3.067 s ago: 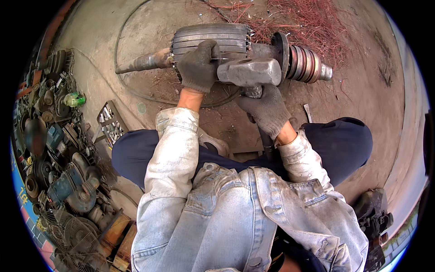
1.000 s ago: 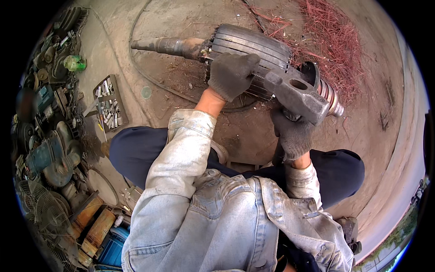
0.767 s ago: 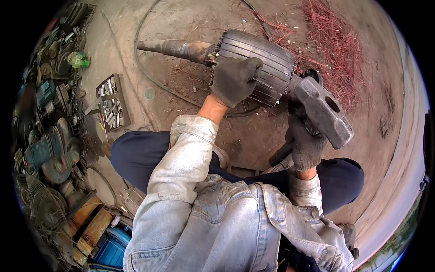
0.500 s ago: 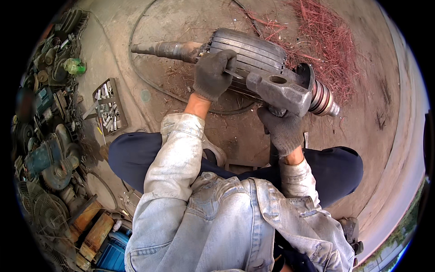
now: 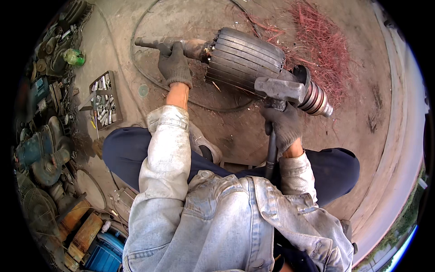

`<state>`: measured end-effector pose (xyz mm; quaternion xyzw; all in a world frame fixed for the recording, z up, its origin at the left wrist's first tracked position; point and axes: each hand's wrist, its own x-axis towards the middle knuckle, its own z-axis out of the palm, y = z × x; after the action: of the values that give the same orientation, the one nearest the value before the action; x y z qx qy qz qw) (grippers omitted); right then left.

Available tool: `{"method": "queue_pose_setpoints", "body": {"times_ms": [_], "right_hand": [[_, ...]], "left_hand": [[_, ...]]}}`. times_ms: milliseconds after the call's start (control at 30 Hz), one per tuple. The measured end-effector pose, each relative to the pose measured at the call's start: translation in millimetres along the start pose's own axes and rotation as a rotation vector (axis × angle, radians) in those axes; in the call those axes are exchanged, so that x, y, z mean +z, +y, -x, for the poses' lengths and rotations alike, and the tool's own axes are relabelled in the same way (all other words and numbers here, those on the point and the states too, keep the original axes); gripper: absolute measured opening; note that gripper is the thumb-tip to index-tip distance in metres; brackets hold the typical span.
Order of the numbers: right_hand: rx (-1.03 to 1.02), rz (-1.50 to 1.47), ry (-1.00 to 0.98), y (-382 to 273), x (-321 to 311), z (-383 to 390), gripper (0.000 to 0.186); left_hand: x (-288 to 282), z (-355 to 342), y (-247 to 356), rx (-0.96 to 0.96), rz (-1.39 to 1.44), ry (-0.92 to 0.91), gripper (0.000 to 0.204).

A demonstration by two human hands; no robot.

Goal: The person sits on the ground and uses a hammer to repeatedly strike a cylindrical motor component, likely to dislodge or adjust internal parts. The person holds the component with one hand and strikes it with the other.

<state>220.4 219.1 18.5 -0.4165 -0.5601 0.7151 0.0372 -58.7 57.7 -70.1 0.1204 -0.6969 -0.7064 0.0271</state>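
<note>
A motor rotor (image 5: 247, 59) with a dark slotted core lies across the ground in front of me. Its long tapered shaft (image 5: 149, 42) points left, and copper-coloured slip rings (image 5: 313, 99) are at its right end. My left hand (image 5: 174, 65), in a dark knit glove, is closed around that left shaft; its far fingers are partly hidden. In my right hand (image 5: 284, 124), also gloved, is a hammer (image 5: 280, 89), gripped by the handle just below the heavy steel head. The head is beside the rotor's right end; I cannot tell whether they touch.
A heap of reddish wire strands (image 5: 319, 54) lies beyond the rotor. A dark cable (image 5: 136, 59) loops around the rotor's left side. At left are a tray of sockets (image 5: 104, 102), a green bottle (image 5: 74, 57), motor parts (image 5: 45, 158) and a blue crate (image 5: 105, 254).
My left hand has moved left from the rotor core to the shaft; the thin metal piece it held no longer shows. The hammer head has tilted, showing its side instead of its eye.
</note>
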Motion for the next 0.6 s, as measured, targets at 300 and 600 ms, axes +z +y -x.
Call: {"method": "queue_pose_setpoints", "body": {"times_ms": [300, 600], "right_hand": [[-0.006, 0.032, 0.006, 19.4, -45.8, 25.9, 0.019], [-0.037, -0.251, 0.094, 19.1, -125.0, 63.3, 0.015]], "left_hand": [[16.9, 64.2, -20.5, -0.189, -0.363, -0.425, 0.036], [41.2, 78.5, -48.2, -0.111, -0.270, -0.420, 0.026]]}}
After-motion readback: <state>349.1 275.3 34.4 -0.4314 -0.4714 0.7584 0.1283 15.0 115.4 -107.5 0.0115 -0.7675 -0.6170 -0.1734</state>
